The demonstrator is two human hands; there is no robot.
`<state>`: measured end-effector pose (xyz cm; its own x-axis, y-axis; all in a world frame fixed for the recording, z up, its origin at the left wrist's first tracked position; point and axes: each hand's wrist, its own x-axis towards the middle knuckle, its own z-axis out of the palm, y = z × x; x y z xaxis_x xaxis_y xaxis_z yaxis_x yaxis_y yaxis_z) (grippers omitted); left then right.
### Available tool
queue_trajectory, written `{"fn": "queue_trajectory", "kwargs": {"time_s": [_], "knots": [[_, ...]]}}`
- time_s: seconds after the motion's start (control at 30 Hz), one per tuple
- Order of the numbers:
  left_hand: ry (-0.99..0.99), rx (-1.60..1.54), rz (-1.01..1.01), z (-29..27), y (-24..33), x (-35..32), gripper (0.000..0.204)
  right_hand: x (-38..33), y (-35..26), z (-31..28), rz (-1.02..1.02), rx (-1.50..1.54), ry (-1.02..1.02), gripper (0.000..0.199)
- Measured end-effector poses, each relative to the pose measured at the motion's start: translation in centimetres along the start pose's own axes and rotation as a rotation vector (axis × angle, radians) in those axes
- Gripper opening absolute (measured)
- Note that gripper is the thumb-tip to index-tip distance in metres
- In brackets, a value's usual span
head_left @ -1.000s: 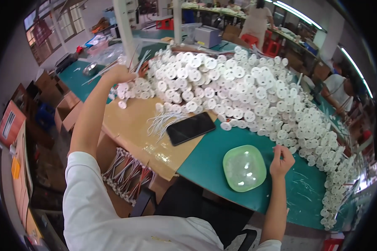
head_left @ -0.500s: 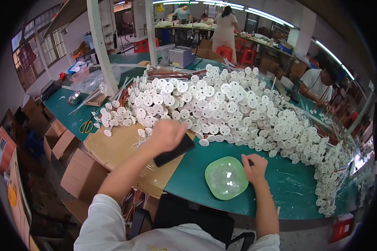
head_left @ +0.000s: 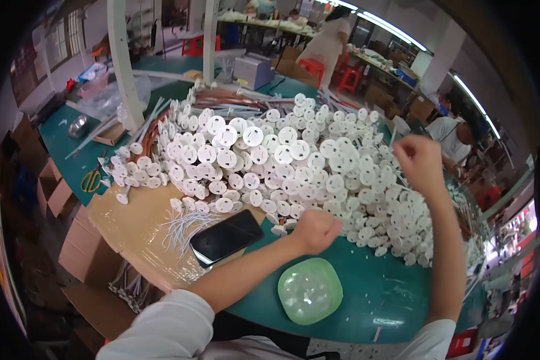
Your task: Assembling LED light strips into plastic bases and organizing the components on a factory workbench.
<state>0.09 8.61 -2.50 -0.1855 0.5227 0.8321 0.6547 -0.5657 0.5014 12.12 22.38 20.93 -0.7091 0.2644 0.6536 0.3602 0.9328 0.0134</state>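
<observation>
Left hand, curled, between green bowl and white-disc heap; curled right hand, farther from bowl, at heap's right; cannot tell if either pinches anything.

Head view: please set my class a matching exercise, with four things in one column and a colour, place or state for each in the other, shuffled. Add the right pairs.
Things
1. phone
2. bowl
3. discs
4. left hand

Colour, place or state
A. white, heaped in a large pile
B. curled, seen between the bowl and the discs
C. black, lying flat
D. light green, nearer the person than the discs

Right pairs: 1-C, 2-D, 3-A, 4-B
</observation>
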Motion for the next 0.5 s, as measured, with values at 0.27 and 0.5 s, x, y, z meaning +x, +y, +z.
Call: {"fn": "queue_trajectory", "kwargs": {"time_s": [0.27,0.5], "knots": [[-0.001,-0.269,-0.007,-0.9,0.5,0.0,0.033,18.8,8.5,12.9,0.198,-0.122,-0.185,0.031],[-0.028,-0.381,-0.149,-1.8,0.6,0.9,0.034,25.9,8.7,21.4,0.214,-0.178,-0.244,0.026]]}}
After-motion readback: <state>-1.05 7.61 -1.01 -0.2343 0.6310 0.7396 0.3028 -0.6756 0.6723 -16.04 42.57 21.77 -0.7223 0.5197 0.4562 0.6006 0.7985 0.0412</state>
